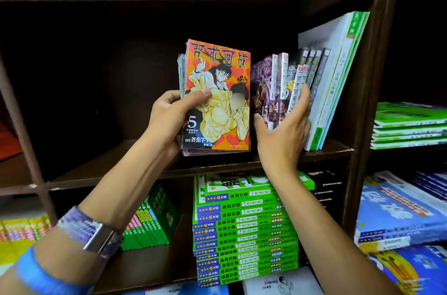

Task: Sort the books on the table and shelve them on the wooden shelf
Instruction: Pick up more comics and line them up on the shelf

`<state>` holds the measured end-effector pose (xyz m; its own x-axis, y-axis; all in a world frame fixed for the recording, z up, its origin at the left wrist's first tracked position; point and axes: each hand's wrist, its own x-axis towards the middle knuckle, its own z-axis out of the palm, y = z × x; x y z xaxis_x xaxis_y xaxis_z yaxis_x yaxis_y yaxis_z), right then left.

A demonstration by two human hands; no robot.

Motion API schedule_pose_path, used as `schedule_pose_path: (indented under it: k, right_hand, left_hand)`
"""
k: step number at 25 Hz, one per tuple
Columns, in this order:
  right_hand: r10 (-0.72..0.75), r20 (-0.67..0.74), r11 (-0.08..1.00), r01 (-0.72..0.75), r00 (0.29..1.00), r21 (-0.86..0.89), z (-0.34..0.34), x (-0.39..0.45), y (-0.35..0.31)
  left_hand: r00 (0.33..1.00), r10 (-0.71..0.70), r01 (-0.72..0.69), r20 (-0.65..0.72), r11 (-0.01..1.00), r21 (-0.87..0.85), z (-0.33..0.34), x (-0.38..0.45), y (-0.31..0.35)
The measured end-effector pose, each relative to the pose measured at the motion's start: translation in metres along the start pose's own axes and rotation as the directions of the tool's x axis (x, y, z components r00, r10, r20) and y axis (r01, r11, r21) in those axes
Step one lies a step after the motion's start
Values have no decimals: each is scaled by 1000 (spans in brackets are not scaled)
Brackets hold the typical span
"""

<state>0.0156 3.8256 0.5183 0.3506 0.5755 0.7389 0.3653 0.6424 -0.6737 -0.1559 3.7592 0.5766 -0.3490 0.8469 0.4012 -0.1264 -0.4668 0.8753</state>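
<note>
- The left hand (169, 115) grips a small bundle of manga volumes (215, 98), thumb across the front cover at about 9 o'clock of the orange volume marked 5, fingers curled behind; the bundle stands upright with its foot just over the shelf board (108, 169)
- The right hand (283, 125) lies with straight fingers pressed against the row of shelved manga (287, 86), leaning them toward 1 o'clock against the tall green-edged workbooks (338, 81); it holds nothing, only pushes
- The gap for the bundle lies between the two hands, at 3 o'clock of the held cover
- Judged from their look, these are light paperbacks in glossy wrap: slippery one against another, so a loose pinch could let the inner volumes slide out at 6 o'clock
- They bend a little but are stiff enough on edge; best held low and squeezed across both outer covers
- The leaning row will likely fall back toward 9 o'clock if the right hand lets go early
</note>
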Motion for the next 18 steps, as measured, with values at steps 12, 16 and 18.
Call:
schedule_pose_path:
  k: [12,16,18]
  right_hand:
    - [-101,145,974,128,984,-190,-3,-19,25]
    - [-107,149,952,145,983,-269,1,-25,25]
    - [-102,151,932,147,983,-332,3,-30,25]
  left_hand:
    - [857,-378,269,351,908,321,-17,69,-20]
    - [838,-368,239,404,911,336,-16,77,-25]
    - [847,-358,244,393,919,311,-17,78,-29]
